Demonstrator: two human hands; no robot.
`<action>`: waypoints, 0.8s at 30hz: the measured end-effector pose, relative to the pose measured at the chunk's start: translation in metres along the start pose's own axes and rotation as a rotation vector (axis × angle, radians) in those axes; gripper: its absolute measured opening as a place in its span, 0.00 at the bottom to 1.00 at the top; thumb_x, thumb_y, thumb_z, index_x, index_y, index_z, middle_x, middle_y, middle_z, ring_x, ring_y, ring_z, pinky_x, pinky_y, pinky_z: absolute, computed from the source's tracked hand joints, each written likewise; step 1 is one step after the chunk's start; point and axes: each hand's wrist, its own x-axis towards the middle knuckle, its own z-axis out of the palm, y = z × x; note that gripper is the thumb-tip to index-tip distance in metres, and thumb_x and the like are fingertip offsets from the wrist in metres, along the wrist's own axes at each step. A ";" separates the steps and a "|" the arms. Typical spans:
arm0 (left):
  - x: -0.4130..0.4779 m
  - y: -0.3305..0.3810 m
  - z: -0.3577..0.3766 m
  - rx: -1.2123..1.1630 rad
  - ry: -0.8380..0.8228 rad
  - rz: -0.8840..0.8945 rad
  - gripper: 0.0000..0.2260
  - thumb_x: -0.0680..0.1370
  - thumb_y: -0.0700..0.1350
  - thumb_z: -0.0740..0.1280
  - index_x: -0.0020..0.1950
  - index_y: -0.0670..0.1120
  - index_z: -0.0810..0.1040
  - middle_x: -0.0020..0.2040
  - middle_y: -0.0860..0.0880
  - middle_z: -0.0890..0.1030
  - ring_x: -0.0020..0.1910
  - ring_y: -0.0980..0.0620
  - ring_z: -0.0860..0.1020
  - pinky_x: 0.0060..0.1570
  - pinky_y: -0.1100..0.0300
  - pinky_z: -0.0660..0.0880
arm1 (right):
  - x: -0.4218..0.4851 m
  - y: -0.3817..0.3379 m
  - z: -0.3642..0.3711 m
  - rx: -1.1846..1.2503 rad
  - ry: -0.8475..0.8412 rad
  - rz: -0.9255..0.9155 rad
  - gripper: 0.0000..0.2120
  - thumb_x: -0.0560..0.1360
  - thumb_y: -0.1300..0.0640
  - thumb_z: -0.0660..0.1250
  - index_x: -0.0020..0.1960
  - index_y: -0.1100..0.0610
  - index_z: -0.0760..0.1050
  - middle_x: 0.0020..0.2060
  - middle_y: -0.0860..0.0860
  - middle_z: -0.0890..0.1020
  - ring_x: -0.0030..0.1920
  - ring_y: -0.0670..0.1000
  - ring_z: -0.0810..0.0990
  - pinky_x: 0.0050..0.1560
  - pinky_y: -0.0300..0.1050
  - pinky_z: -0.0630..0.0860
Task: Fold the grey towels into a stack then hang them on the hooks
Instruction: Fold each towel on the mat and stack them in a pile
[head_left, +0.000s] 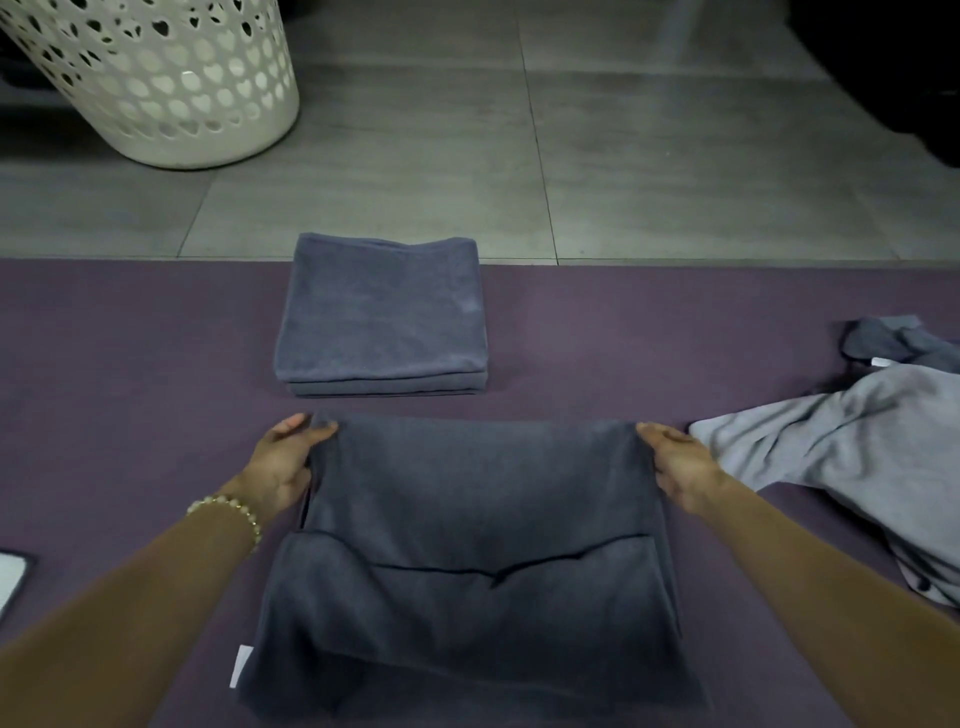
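Nearest to me lies the dark grey terry towel (467, 519), part-folded on the flat purple surface (130, 364), with a small white label (240, 665) poking out at its near left corner. One layer is doubled over, and its hem runs across the near half in a wavy line. My left hand (285, 462), with a beaded bracelet (228, 512) on the wrist, pinches the towel's far left corner. My right hand (680, 467) grips the far right corner, so both are clamped on cloth along the far edge.

I judge the towel soft, limp and light. It will sag between the two grips and bunch if I let it go slack, so the corners are the right hold, with the edge kept taut while it goes over. The nap looks grippy rather than slippery.

At the near left edge is a white thing with a dark border (10, 577), which I cannot identify. To the right a crumpled light grey garment (857, 441) lies just beside my right hand.

Farther out, near the surface's far edge, sits the stack of folded blue-grey towels (382, 317), well squared. Beyond is grey tiled floor (623, 182) and, far left, a cream plastic laundry basket with heart-shaped holes (156, 83). No hooks are in view.
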 end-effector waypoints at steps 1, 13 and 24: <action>-0.003 0.000 0.000 0.098 0.016 0.012 0.08 0.77 0.40 0.67 0.56 0.42 0.74 0.57 0.43 0.78 0.48 0.50 0.77 0.42 0.63 0.78 | 0.000 0.000 0.002 -0.045 0.000 0.004 0.10 0.78 0.55 0.65 0.58 0.55 0.75 0.48 0.50 0.78 0.51 0.49 0.74 0.41 0.40 0.70; -0.003 0.004 -0.008 0.250 -0.144 0.014 0.11 0.79 0.43 0.66 0.59 0.41 0.77 0.54 0.43 0.81 0.46 0.51 0.79 0.47 0.58 0.76 | -0.008 0.013 -0.002 -0.395 0.077 -0.095 0.12 0.79 0.55 0.63 0.51 0.64 0.76 0.45 0.58 0.77 0.45 0.53 0.72 0.44 0.42 0.68; -0.027 0.002 -0.015 0.075 -0.281 -0.419 0.31 0.73 0.68 0.58 0.55 0.42 0.79 0.50 0.41 0.84 0.51 0.45 0.80 0.42 0.52 0.79 | -0.011 0.014 -0.011 -0.167 -0.008 -0.028 0.06 0.77 0.56 0.66 0.43 0.58 0.77 0.43 0.51 0.80 0.43 0.49 0.76 0.43 0.41 0.73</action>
